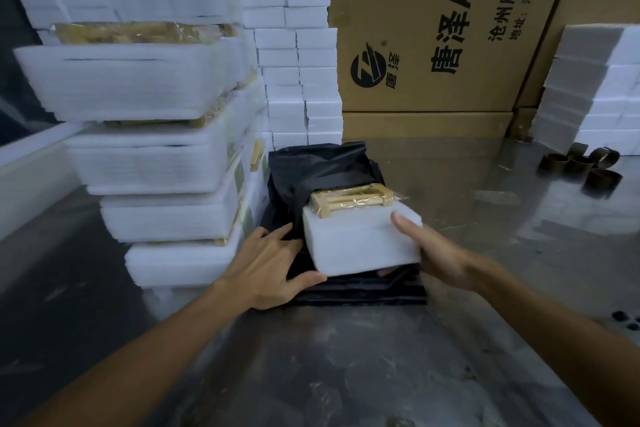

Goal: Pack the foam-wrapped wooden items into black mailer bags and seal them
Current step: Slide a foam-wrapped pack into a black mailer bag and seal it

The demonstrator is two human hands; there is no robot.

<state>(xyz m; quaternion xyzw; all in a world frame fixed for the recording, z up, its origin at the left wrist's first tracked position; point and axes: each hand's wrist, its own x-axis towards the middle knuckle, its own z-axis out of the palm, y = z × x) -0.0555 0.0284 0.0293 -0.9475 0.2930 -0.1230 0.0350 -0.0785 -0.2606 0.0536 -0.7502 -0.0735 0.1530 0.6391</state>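
Note:
A foam-wrapped wooden item (pixel 360 239) lies at the centre of the table, its far end inside the mouth of a crumpled black mailer bag (pixel 311 166). Bare wood in clear film shows at its top. My right hand (pixel 440 253) grips the item's right side, thumb on top. My left hand (pixel 270 267) rests at its left side with fingers spread on the black bag, thumb under the foam's near corner. A flat pile of black mailer bags (pixel 363 291) lies under the item.
A tall leaning stack of foam-wrapped items (pixel 156 135) stands to the left. White foam blocks (pixel 298 62) are stacked behind it, more (pixel 595 87) at the far right. Cardboard boxes (pixel 433 28) close the back. Dark tape cores (pixel 588 166) lie right on the metal table (pixel 346 374).

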